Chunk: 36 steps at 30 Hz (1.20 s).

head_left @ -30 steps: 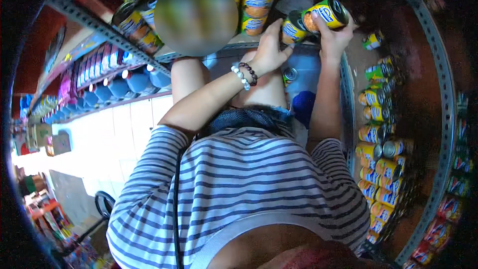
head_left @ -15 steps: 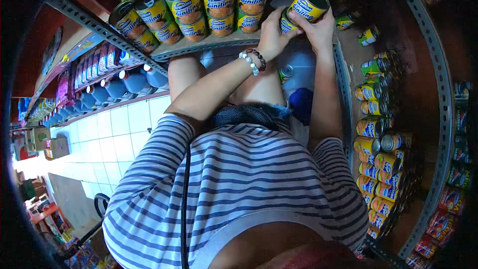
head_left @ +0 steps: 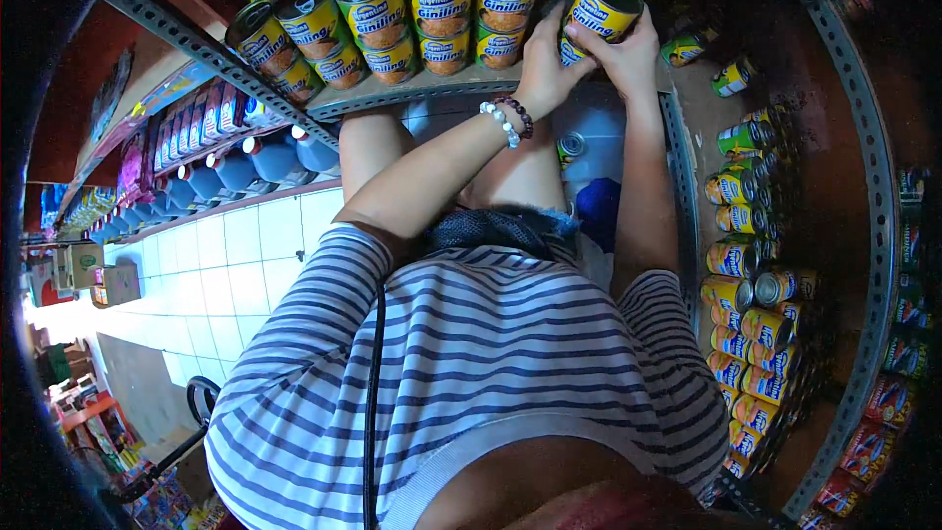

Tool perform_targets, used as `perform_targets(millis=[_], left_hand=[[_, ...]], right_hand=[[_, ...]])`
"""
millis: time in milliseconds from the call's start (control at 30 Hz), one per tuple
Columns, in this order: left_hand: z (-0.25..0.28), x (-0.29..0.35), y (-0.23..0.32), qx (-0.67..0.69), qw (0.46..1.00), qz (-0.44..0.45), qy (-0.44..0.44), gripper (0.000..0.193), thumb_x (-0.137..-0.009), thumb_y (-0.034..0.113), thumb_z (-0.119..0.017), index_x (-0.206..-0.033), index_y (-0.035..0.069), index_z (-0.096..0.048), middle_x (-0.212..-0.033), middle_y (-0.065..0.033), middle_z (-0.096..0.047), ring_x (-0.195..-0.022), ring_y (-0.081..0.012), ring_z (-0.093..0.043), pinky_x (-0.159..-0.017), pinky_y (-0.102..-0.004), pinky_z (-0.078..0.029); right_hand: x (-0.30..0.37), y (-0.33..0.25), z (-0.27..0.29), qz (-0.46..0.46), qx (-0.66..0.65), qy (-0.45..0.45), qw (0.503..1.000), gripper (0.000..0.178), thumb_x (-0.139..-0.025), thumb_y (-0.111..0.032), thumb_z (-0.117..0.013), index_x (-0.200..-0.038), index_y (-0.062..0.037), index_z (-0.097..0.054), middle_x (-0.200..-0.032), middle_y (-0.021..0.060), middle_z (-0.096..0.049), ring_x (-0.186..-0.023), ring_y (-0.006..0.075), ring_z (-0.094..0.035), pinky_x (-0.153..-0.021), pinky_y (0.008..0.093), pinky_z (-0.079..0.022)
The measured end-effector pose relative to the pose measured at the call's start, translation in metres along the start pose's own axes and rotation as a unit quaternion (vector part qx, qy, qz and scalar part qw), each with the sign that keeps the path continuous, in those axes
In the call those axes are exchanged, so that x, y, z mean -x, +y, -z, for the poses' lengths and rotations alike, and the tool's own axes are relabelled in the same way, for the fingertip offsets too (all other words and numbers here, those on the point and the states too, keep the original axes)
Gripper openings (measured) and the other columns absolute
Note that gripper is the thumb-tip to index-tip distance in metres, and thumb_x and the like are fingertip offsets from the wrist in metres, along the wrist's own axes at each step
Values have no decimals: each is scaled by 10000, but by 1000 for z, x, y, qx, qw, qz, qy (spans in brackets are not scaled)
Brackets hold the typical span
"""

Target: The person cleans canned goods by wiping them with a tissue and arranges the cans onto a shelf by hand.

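A yellow and green food can (head_left: 604, 12) with a pull-tab lid sits over a second can of the same kind, just right of the shelf's front row. My right hand (head_left: 631, 51) is closed round the upper can, its thumb on the front. My left hand (head_left: 549, 64), with beaded bracelets on its wrist, is closed at the left side of the pair. Its fingers partly cover the lower can (head_left: 571, 49). Left of my hands stand similar cans (head_left: 442, 5), stacked two high on the metal-edged shelf (head_left: 412, 91).
More cans (head_left: 731, 260) line the shelf at my right, one lying on its side (head_left: 775, 287). A perforated metal upright (head_left: 876, 206) stands beyond them. Below my hands, a single can (head_left: 570, 144) is on the tiled floor near a dark blue object (head_left: 597, 201). Large jugs (head_left: 235, 172) stand at the left.
The upper can has shifted slightly left and looks more upright over the lower one. Both hands keep their hold. The whole view has moved a little.
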State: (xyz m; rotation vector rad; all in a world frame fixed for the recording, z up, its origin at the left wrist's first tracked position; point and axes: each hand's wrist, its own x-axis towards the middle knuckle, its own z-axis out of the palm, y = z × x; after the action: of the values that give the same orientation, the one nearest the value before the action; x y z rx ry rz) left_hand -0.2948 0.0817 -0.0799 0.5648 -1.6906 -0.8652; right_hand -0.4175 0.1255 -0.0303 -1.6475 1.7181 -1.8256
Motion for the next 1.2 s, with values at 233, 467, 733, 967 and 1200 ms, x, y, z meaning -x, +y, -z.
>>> perform_targets(millis=[233,467,733,967,1200], left_hand=[[-5,-2,12,29,999,-22,10,766,-656,162,-863,-1290,-40,-483,-1189,-226,-591,-1127,-364,-579,-969,-410,-461],[-22,-4,16,78,996,0,-30,774,-689,73,-860,-1332,-53,-448,-1198,-123,-606,-1107,-172,-566,-982,-325,-454],[-5,4,-11,96,995,25,-14,714,-756,-46,-777,-1353,-48,-386,-1180,-112,-595,-1082,-169,-578,-949,-312,-483],[-18,2,3,138,989,26,-34,705,-766,-42,-771,-1350,-49,-375,-1215,-124,-578,-1105,-191,-578,-965,-338,-480],[-16,1,-11,132,991,33,12,743,-699,70,-845,-1303,-72,-436,-1225,-164,-552,-1128,-213,-538,-979,-339,-438]], right_hand=[[0,16,7,30,-29,0,999,643,-770,-241,-815,-1283,-14,-502,-1145,141,-647,-1061,229,-617,-921,366,-490],[-34,162,65,8,162,-31,986,495,-863,5,-513,-1355,10,-455,-1219,228,-610,-1170,295,-564,-1019,417,-425],[-15,123,-6,-77,135,-166,974,469,-875,-130,-594,-1324,-20,-515,-1329,184,-558,-1245,297,-518,-1017,403,-429],[6,142,50,-45,274,-132,952,425,-862,-201,-627,-1218,26,-578,-1291,260,-549,-1250,408,-482,-1040,423,-411],[12,117,54,-14,373,-146,916,621,-818,-319,-703,-1286,50,-529,-1400,242,-469,-1304,395,-439,-1096,473,-339]])
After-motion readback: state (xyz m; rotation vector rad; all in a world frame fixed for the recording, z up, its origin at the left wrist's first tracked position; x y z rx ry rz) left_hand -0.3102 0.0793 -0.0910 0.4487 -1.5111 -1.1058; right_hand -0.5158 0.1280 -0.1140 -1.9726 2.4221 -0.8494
